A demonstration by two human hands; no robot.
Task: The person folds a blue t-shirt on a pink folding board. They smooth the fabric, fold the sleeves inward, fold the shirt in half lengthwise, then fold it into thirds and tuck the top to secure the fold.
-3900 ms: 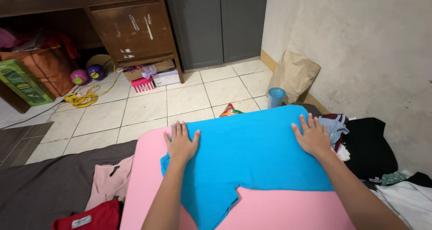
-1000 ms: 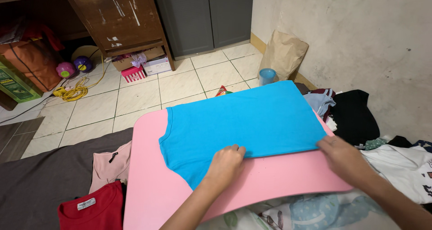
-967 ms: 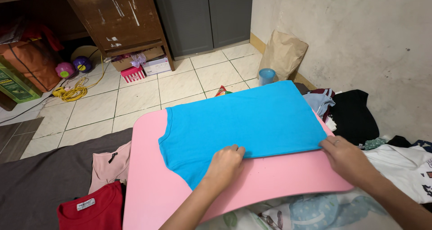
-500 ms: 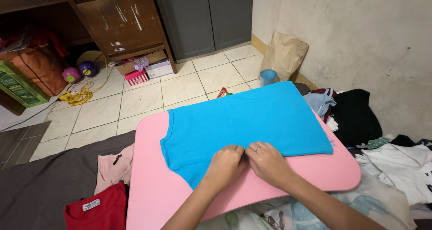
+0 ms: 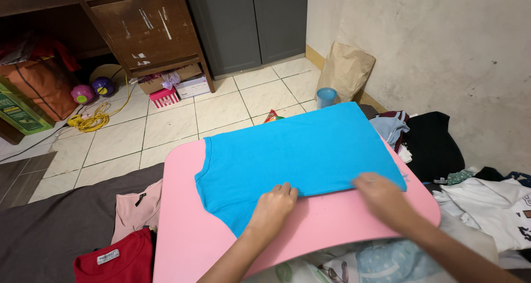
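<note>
A bright blue shirt point(image 5: 298, 150) lies folded flat on a pink board point(image 5: 188, 227). My left hand point(image 5: 274, 207) presses on the shirt's near edge, close to where a sleeve sticks out toward me, fingers curled down onto the cloth. Further right on the same near edge, by the corner, my right hand point(image 5: 381, 197) rests flat on the fabric; it is blurred. Neither hand has the cloth lifted.
A red shirt point(image 5: 110, 258) and a pale pink garment point(image 5: 133, 211) lie on dark bedding at the left. Black point(image 5: 437, 147) and white clothes point(image 5: 492, 205) are piled at the right. Beyond the board are a tiled floor, a blue cup point(image 5: 326, 97), a paper bag point(image 5: 344, 70) and a wooden desk point(image 5: 149, 31).
My right hand has slid right along the shirt's near edge, away from my left hand, toward the right corner. My left hand stays in place.
</note>
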